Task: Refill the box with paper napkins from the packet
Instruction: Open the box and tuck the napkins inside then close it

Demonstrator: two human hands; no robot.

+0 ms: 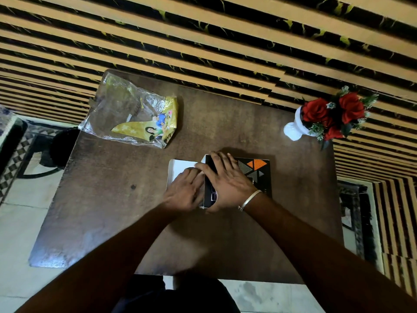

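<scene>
A black napkin box (259,170) with orange and grey triangles lies on its side on the brown table (112,199). Its left end is open, with a white flap (181,167) folded out flat to the left. My right hand (228,179) lies spread over the box's open end and grips it. My left hand (186,190) presses at the box's mouth, over the white flap; napkins inside are hidden by my fingers. The clear and yellow plastic packet (133,116) lies flattened at the table's far left, apart from both hands.
A white vase of red artificial roses (325,116) stands at the table's far right corner. A striped yellow and black cloth (225,41) runs behind the table. A dark stool (63,145) sits on the tiled floor to the left.
</scene>
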